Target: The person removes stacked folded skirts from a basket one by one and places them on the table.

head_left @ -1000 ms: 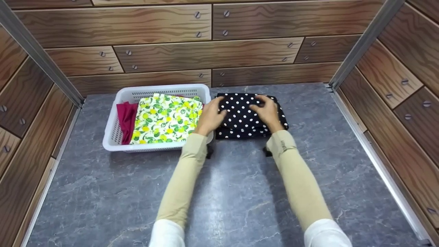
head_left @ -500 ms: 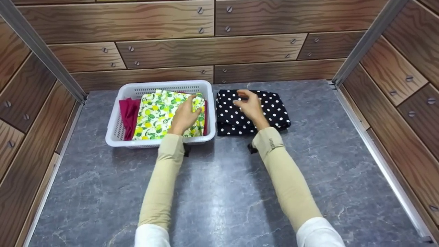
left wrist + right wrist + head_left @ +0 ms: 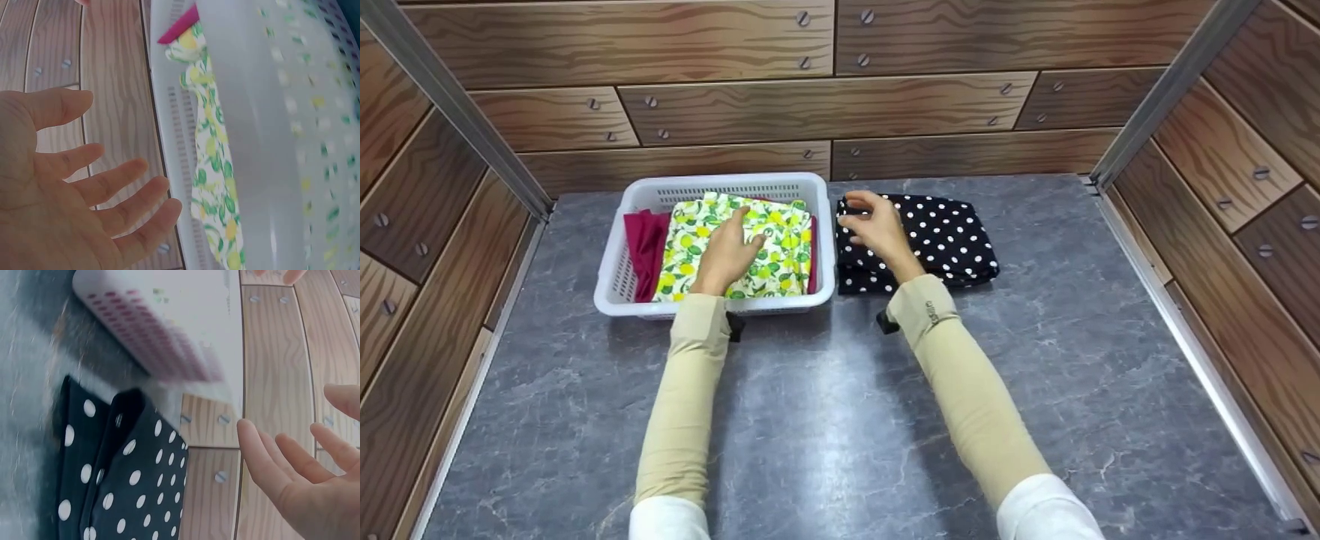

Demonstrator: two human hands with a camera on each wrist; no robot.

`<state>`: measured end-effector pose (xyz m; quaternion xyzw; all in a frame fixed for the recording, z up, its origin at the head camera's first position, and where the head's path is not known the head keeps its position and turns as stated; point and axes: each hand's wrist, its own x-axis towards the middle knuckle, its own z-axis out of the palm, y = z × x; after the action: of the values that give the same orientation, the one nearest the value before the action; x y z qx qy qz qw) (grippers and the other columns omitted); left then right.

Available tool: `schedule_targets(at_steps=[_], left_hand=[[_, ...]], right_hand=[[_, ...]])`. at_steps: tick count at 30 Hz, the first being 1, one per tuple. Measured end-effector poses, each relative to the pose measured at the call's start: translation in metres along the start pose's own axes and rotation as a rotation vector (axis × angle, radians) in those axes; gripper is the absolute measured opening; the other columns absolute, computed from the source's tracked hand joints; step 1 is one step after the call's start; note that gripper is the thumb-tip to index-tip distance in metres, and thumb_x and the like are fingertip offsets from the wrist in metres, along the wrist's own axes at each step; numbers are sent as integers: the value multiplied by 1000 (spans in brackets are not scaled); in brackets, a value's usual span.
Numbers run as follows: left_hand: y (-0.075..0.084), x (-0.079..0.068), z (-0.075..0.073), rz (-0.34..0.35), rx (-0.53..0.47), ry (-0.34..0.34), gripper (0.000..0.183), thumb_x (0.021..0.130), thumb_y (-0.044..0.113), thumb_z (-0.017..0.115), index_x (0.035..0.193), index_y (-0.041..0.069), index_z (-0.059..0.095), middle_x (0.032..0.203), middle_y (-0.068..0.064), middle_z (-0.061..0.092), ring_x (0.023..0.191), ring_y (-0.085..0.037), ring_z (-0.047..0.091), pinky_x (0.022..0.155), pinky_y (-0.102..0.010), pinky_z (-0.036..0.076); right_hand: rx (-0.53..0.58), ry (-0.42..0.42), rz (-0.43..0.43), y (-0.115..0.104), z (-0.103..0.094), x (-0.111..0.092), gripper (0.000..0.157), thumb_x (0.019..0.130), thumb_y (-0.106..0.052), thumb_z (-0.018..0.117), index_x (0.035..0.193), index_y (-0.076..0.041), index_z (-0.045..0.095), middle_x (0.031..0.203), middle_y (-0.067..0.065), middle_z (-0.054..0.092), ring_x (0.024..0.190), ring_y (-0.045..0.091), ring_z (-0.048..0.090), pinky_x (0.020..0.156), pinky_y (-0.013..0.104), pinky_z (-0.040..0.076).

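My left hand (image 3: 727, 253) is over the white plastic basket (image 3: 606, 262), its fingers spread and relaxed with nothing in them. Below it in the basket lies a folded cloth with a lemon print (image 3: 780, 247), on top of a dark red cloth (image 3: 645, 247). In the left wrist view the left hand (image 3: 107, 180) is seen palm side, beside the basket's wall. A folded black cloth with white polka dots (image 3: 949, 232) lies right of the basket. My right hand (image 3: 879, 229) overlaps its left part, fingers loosely bent and holding nothing; the right wrist view shows the hand (image 3: 309, 472) above the cloth.
Everything stands on a grey marbled tabletop (image 3: 825, 420). Wood-patterned panels (image 3: 825, 109) rise at the back and both sides, with metal rails (image 3: 1192, 360) along the edges. The basket and black cloth sit close to the back panel.
Both hands have moved left: the left hand from beside the black cloth to over the lemon-print cloth, the right across the black cloth toward the basket. The cloths stay in place.
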<state>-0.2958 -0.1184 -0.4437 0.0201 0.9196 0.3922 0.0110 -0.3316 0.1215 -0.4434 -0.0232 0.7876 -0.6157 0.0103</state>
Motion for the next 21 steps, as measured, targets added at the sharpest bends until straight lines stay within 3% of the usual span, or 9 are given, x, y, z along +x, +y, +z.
schedule_targets(at_steps=[2, 8, 14, 21], left_hand=[[-4, 0, -5, -9, 8, 3, 60, 105, 20, 54, 158, 4, 30, 154, -23, 42, 133, -39, 48, 106, -53, 43], [-16, -2, -20, -22, 12, 5, 61, 105, 21, 54, 158, 3, 29, 156, -23, 40, 138, -40, 42, 111, -53, 38], [-25, -2, -31, -30, 30, 9, 62, 104, 19, 54, 158, 1, 29, 156, -25, 38, 140, -41, 39, 113, -53, 34], [-36, -4, -42, -52, 51, -2, 63, 103, 19, 53, 158, 0, 28, 154, -27, 39, 140, -44, 38, 113, -55, 33]], right_hand=[[0, -11, 0, -3, 6, 0, 47, 91, 0, 69, 136, 5, 59, 137, 23, 59, 112, 35, 65, 72, 30, 60], [-8, -60, -16, -12, 22, -2, 47, 92, 0, 68, 137, 5, 58, 136, 26, 58, 112, 35, 65, 81, 45, 60], [-13, -103, -14, -17, 37, -3, 47, 91, 2, 69, 137, 4, 58, 136, 26, 58, 112, 36, 65, 82, 47, 59], [-91, -183, 64, -19, 50, -5, 53, 92, -2, 70, 142, 3, 54, 141, 26, 54, 113, 37, 64, 84, 48, 58]])
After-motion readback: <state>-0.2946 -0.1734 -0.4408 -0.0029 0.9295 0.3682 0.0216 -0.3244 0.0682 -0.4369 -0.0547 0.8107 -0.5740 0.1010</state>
